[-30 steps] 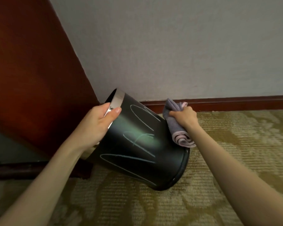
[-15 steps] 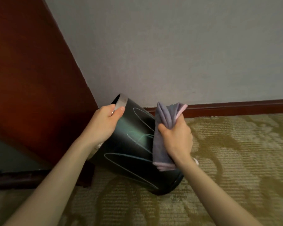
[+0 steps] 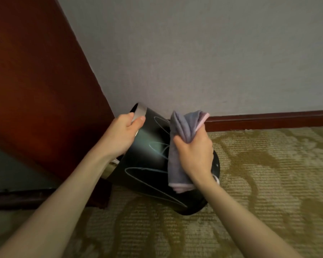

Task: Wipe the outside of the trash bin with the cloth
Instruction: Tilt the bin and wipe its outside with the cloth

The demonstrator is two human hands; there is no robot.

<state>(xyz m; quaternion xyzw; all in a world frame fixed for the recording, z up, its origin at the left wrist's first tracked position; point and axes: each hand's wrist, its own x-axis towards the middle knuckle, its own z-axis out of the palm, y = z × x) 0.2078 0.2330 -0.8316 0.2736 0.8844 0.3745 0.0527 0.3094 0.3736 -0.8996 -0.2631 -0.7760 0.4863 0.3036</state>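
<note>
A black trash bin (image 3: 147,164) with a silver rim and pale scribble marks on its side is tipped toward the left, its base on the carpet. My left hand (image 3: 122,135) grips the silver rim at the upper left. My right hand (image 3: 195,153) is closed around a bunched grey cloth (image 3: 179,146) with a pink edge. The cloth hangs in front of the bin's right side, covering part of the scribbles. Whether it presses on the surface I cannot tell.
Dark red wooden furniture (image 3: 35,81) stands close on the left of the bin. A grey wall (image 3: 213,53) with a red-brown baseboard (image 3: 268,120) runs behind it. Patterned green-gold carpet (image 3: 268,183) covers the floor to the right and front.
My right hand has brought the cloth from the bin's far right edge to the front of its side and turned it upright. The left hand keeps hold of the rim.
</note>
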